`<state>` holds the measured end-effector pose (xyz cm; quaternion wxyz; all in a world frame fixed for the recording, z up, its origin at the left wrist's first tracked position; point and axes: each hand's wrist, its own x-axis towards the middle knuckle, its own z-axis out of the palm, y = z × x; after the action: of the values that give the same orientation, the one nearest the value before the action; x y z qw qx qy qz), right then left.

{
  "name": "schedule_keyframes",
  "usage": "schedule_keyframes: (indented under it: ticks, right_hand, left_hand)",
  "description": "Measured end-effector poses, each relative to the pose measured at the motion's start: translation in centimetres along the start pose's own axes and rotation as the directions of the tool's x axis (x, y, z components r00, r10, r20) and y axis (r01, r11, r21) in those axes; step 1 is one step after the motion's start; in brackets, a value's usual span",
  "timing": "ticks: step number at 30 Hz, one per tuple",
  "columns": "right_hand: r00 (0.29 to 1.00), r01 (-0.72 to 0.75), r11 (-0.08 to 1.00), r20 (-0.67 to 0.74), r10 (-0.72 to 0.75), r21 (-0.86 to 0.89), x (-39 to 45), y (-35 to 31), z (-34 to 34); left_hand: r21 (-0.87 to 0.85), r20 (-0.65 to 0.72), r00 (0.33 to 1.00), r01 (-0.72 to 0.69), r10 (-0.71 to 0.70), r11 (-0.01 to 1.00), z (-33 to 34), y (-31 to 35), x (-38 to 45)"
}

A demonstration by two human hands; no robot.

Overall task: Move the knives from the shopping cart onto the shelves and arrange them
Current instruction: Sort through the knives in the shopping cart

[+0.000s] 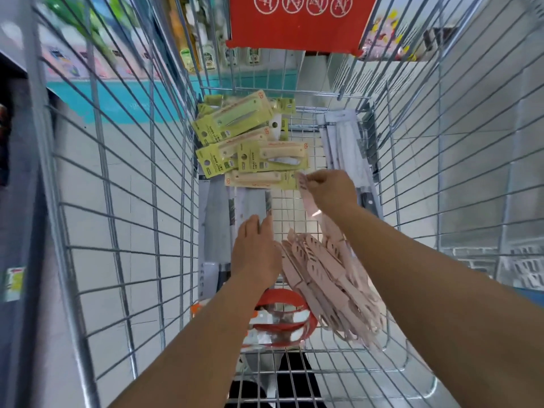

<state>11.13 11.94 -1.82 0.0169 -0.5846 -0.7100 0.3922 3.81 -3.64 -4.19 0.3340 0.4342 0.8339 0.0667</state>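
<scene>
A silver wire shopping cart fills the view, seen from above, with pale floor tiles showing through its mesh. At its far end hangs a red plastic sign panel with white crossed-out circle symbols. Both bare forearms reach down into the basket from the near edge.

On the cart floor, at the far left, lies a heap of yellow-green carded packs of folding knives with beige handles, overlapping one another. Along the right wall lean long grey-white packaged knives. Near the left wall lie flat grey packaged blades. In the near right part sits a fanned bundle of pale pink plastic knives with slotted blades, and beside it, nearer the camera, a clear pack with a red-orange round frame.

The left hand is stretched forward, palm down, fingers straight and together, its fingertips touching the grey packaged blades; it grips nothing. The right hand is raised above the cart floor, fingers curled, pinching the upper end of a single pale pink knife that hangs downward from it, just beside the nearest yellow-green pack.
</scene>
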Motion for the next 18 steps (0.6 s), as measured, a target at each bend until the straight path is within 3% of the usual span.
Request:
schedule_keyframes:
  ticks: [4, 7, 9, 13, 15, 18]
  right_hand:
    - [0.979, 0.143, 0.922, -0.187, -0.079, 0.36, -1.3, -2.4, -2.5]
    - [0.943, 0.288, 0.86, -0.282, -0.177, 0.421, -3.1, -4.1, -5.0]
    - [0.964, 0.238, 0.919, -0.19, -0.185, 0.314, -4.8, -3.8, -5.9]
    - [0.99, -0.045, 0.998, 0.132, 0.04, 0.034, -8.0, 0.7, -4.0]
    - [0.974, -0.082, 0.995, 0.206, 0.093, -0.061, -9.2, 3.1, -2.5]
    - [0.964, -0.023, 0.969, 0.252, 0.087, -0.245, -10.4, 5.0, -1.1]
  left_hand:
    - [-0.208, -0.009, 0.997, -0.076, 0.075, 0.975, -1.0, 2.0, -1.5]
    - [-0.289, -0.016, 0.996, -0.089, 0.088, 0.953, -1.5, 3.7, -2.5]
    - [-0.266, -0.003, 0.996, -0.081, 0.084, 0.96, -1.8, 4.0, -3.1]
    - [-0.136, 0.034, 0.997, -0.067, 0.072, 0.989, -1.5, 3.0, -4.3]
    - [-0.101, 0.018, 1.0, 0.02, -0.018, 0.995, -1.4, 1.9, -4.8]
    - [-0.033, -0.01, 0.995, 0.1, -0.101, 0.994, -1.8, 0.3, -5.4]
